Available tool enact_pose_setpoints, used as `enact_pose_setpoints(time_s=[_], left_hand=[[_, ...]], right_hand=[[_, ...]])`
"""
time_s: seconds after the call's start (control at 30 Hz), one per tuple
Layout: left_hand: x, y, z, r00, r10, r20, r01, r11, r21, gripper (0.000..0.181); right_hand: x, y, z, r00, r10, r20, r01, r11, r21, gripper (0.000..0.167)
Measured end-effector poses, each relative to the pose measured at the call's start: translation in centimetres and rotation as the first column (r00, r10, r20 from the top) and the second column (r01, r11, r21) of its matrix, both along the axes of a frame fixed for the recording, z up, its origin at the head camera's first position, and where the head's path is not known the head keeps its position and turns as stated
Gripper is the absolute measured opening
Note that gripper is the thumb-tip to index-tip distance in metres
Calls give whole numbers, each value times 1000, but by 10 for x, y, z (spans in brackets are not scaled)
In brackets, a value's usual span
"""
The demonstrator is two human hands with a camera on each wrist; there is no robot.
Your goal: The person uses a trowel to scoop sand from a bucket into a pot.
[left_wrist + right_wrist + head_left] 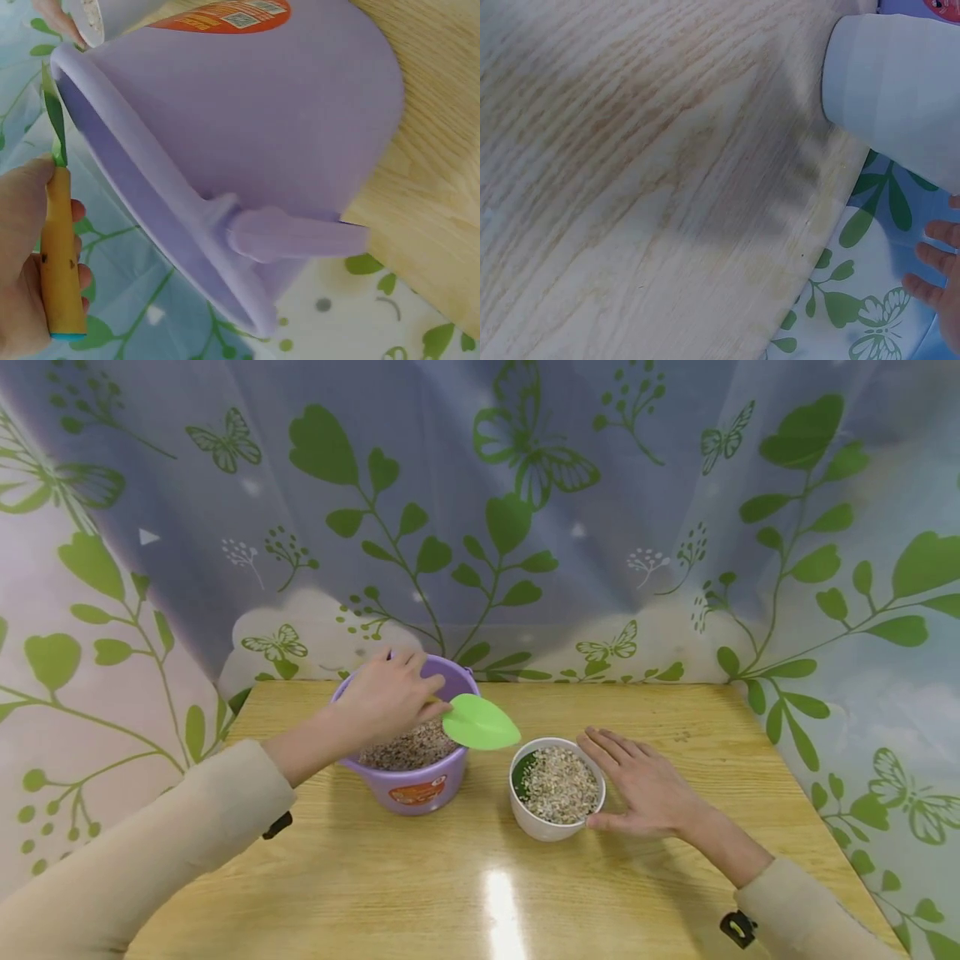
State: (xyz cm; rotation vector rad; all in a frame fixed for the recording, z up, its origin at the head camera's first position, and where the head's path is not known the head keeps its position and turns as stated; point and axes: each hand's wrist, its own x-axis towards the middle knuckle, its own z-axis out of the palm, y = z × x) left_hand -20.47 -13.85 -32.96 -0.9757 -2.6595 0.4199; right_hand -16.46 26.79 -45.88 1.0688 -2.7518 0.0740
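My left hand (386, 693) grips the yellow handle (60, 255) of a small trowel with a green blade (482, 722), held over a purple bucket (420, 797). Grainy brownish material (411, 747) lies inside the bucket. To its right stands a white pot (547, 832) filled with pale grains (562, 785), with a dark green patch at the inner left. My right hand (647, 787) is spread at the pot's right side, thumb and fingertips at its rim. The left wrist view shows the fingers wrapped around the handle; in the right wrist view the pot's outer wall (900, 90) is seen.
A light wooden table (420, 893) carries the bucket and pot. Behind and at both sides hangs a curtain (637, 568) printed with green leaves and butterflies. The bucket's purple handle (300, 236) hangs at its side.
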Motion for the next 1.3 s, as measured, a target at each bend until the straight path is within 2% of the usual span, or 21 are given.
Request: enact_pose_setpoints(time_s=[0.2, 0.43, 0.67, 0.93, 1.3], left_hand=[[-2, -15, -5, 1000, 2, 14, -3, 999, 50, 48], [-1, -39, -2, 1000, 3, 20, -5, 995, 97, 46], [-6, -62, -2, 999, 31, -7, -30, 998, 61, 41], [-13, -78, -1, 999, 20, -39, -17, 997, 72, 42], [-23, -94, -2, 993, -36, -115, 40, 998, 38, 38]], right_hand=[[1, -9, 7, 1000, 8, 3, -8, 1000, -11, 111], [-7, -31, 19, 999, 37, -12, -37, 999, -11, 111], [-12, -57, 35, 1000, 17, 18, -17, 1000, 10, 110], [-23, -85, 44, 1000, 12, 18, -12, 1000, 5, 109], [-33, -116, 55, 999, -13, 36, 12, 1000, 12, 121]])
